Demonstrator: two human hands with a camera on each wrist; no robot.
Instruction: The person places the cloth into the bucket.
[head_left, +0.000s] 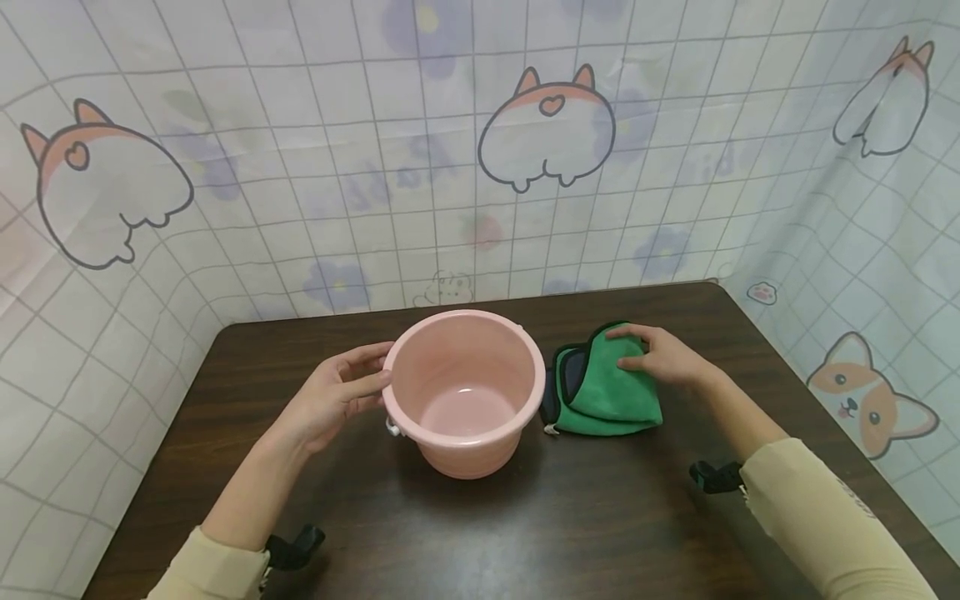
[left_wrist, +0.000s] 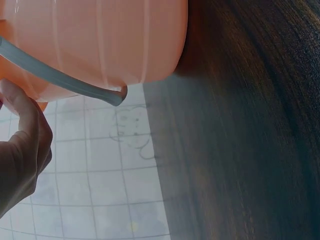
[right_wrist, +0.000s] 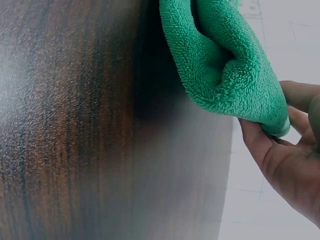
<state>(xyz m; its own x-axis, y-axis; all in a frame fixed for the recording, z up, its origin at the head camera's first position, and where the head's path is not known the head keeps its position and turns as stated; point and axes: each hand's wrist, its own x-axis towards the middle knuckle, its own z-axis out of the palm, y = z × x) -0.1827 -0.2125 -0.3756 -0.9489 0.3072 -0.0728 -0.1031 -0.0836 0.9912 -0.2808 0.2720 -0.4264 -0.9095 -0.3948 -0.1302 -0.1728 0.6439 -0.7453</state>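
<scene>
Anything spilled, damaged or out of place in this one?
Nothing stands out: the bucket looks upright and undamaged, the cloth is loosely folded beside it, and no spill shows on the table.

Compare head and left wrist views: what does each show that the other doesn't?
Only head: the inside of the pink bucket, the green cloth beside it, the right hand on that cloth, and the corgi prints on the wall sheet.

Only left wrist: the long curve of the gray handle across the bucket's outer side.

Both: the pink bucket, the left hand at its rim, the dark table, the gridded wall sheet.
</scene>
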